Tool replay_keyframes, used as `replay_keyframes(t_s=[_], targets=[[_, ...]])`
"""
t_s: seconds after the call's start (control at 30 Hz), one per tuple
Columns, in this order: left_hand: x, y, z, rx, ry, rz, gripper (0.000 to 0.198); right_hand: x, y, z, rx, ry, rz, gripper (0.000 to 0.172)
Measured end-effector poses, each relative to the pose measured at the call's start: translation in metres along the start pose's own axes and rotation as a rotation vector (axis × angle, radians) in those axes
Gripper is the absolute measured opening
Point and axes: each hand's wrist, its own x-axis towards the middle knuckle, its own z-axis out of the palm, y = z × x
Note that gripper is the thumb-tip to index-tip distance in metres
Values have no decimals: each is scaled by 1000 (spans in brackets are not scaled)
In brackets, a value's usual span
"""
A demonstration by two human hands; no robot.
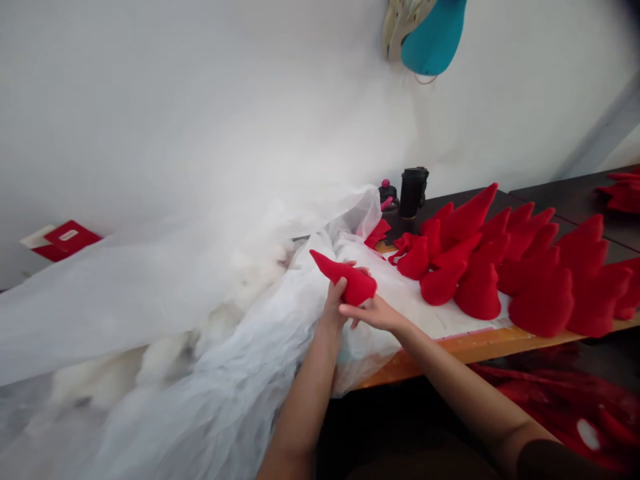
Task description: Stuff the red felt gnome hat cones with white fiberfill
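Note:
A red cone-shaped felt piece lies tilted between my hands, its pointed tip up to the left and its wide end toward the right. My left hand is wrapped round its middle, with the thumb on the near side. At the wide end, my right hand grips the lower edge; some of its fingers are hidden behind the felt and the left wrist. Below and to the left of the hands spreads a big white translucent plastic bag with fluffy white stuffing in it.
Several plump red felt cones stand in rows on the table, right of my hands. Behind them are a black tumbler and a dark jar with pink parts. Red fabric lies below the table's wooden edge.

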Motion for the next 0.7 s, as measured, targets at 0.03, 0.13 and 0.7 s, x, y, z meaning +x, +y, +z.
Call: replay_keyframes(t_s=[0.03, 0.13, 0.7], targets=[[4, 2, 1, -44, 15, 25, 60, 0, 0, -2, -208, 75, -77, 60], [18, 5, -5, -167, 133, -9, 45, -5, 0, -6, -664, 155, -276, 42], [28, -5, -12, 101, 106, -8, 61, 4, -7, -18, -349, 534, -351, 3]])
